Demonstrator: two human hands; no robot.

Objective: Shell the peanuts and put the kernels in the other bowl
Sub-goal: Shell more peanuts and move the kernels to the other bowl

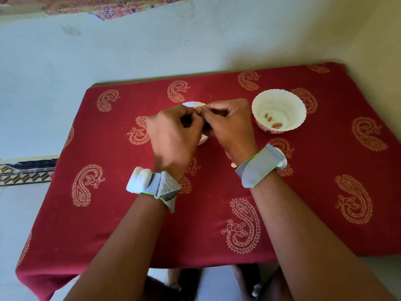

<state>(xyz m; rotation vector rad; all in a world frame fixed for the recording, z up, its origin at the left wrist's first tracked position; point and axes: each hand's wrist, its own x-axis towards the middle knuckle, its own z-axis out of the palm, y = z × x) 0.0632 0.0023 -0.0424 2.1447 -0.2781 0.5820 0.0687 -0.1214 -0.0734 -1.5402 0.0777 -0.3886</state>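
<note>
Both hands meet over the table's middle: left hand and right hand curled, fingertips pinched together; held object hidden. Peanut bowl beneath them; kernel bowl toward far right corner, few kernels inside

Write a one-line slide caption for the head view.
Both hands, left hand and right hand, meet over a mostly hidden bowl; kernels lie in the white bowl.

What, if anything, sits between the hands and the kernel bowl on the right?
Nothing visible. The left hand and right hand meet over the near bowl, fingers pinched together on something too hidden to identify. Only bare red cloth lies between them and the kernel bowl, which stands open with a few kernels inside.
</note>
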